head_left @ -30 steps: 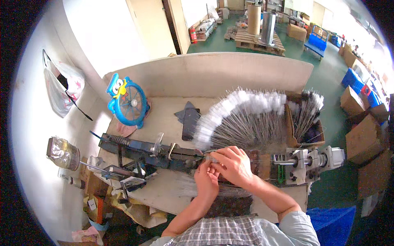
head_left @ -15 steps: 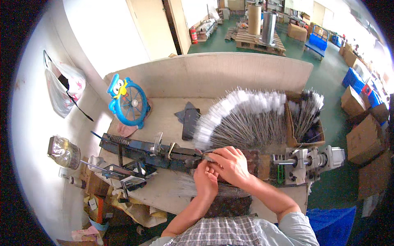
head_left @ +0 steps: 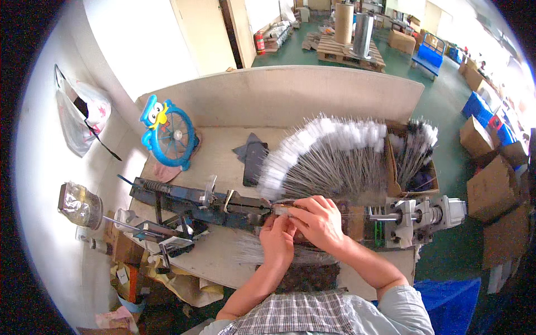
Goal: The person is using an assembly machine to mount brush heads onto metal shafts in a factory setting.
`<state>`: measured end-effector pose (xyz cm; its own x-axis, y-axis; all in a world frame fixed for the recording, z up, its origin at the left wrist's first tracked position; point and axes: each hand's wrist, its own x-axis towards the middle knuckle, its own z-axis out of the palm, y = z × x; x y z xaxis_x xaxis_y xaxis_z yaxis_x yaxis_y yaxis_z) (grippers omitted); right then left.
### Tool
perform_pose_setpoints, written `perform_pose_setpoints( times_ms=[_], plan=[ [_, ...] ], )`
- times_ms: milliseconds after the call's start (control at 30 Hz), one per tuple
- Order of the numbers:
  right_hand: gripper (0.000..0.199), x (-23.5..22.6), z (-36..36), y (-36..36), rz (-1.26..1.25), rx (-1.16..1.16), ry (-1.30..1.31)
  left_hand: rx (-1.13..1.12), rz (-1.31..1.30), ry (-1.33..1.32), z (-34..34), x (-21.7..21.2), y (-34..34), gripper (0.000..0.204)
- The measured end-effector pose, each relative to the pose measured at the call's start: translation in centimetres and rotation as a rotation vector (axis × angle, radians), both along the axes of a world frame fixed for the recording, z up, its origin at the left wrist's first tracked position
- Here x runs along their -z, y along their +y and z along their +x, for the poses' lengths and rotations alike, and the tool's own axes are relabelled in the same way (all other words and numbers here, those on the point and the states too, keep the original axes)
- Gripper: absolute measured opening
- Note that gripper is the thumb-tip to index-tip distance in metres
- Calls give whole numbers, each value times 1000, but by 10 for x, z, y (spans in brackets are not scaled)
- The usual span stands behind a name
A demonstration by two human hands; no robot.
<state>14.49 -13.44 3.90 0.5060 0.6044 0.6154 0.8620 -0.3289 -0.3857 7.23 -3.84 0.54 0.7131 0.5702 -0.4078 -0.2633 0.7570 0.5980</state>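
Note:
My left hand (head_left: 278,240) has its fingers pinched together at the right end of a long black metal fixture (head_left: 195,196). Close against it, my right hand (head_left: 321,223) is also closed, its thumb and fingers meeting near the left fingertips. A small pale piece (head_left: 281,210) shows at the fingertips; its kind is too small to make out. Beyond the hands lies a fan of wire-stemmed brushes (head_left: 329,159) with white bristle tips. Loose thin wires (head_left: 248,249) lie on the table below the fixture.
A box of dark and white brushes (head_left: 412,159) stands at the right. Nearer sits a machine with a metal shaft (head_left: 416,218). A blue cartoon fan (head_left: 170,137) and a dark phone-like slab (head_left: 255,163) occupy the table's far left. A low board (head_left: 279,95) edges the back.
Both hands stay together at the fixture's end. The fingers have shifted slightly upward and the pale piece shows more clearly. The whole view has shifted slightly.

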Motion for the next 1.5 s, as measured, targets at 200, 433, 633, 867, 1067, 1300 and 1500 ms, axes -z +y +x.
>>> perform_pose_setpoints(
  times_ms=[200, 433, 633, 867, 1067, 1300, 1500],
  plan=[
    [23, 0, 1, 2, 21, -18, -3, 4, 13, -26, -2, 11, 3, 11],
    [26, -4, -2, 6, 32, -2, -6, 11, -72, -114, -3, 7, 3, 26],
    [22, -8, 5, -14, -67, 49, 3, 39, -90, -110, -4, -4, 1, 47],
    [14, -5, -2, -21, -169, -13, 14, 134, -54, -38, -12, -14, 4, 58],
    [17, -16, 6, -32, -155, -58, 128, 189, 77, -27, -16, -8, -1, 56],
    [21, 16, -16, -74, -161, -105, 330, 407, 242, 47, -61, 15, 14, 45],
    [12, 65, -24, -86, -575, -86, 334, -246, 156, 317, -143, 70, 112, 29]
  ],
)
